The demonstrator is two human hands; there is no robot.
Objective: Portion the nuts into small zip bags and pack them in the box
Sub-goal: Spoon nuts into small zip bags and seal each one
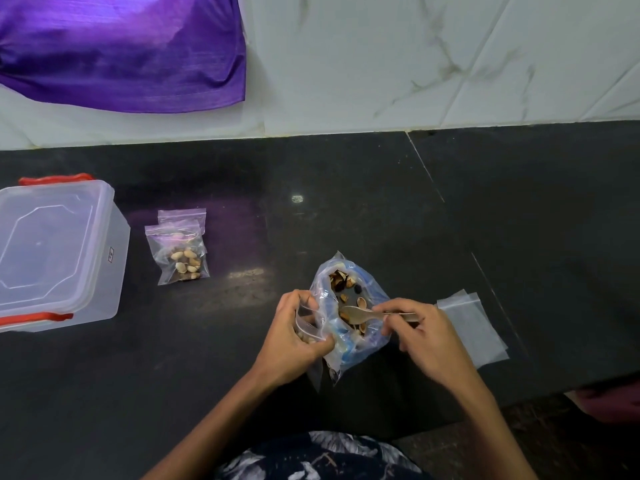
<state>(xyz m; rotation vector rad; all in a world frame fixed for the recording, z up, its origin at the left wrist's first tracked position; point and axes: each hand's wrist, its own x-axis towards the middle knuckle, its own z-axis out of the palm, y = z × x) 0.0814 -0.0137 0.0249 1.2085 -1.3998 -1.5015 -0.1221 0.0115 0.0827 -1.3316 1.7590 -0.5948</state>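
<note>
Both hands (298, 332) over nut bag (349, 306)

Two bare forearms without sleeves, left hand (294, 336) and right hand (424, 332) without rings or watch, dark garment (311, 457) with pale grey leaf-like print at lower edge

One head-worn camera looks steeply down and forward from close above the dark counter (346, 188), white wall (415, 64) at twelve o'clock.
</note>
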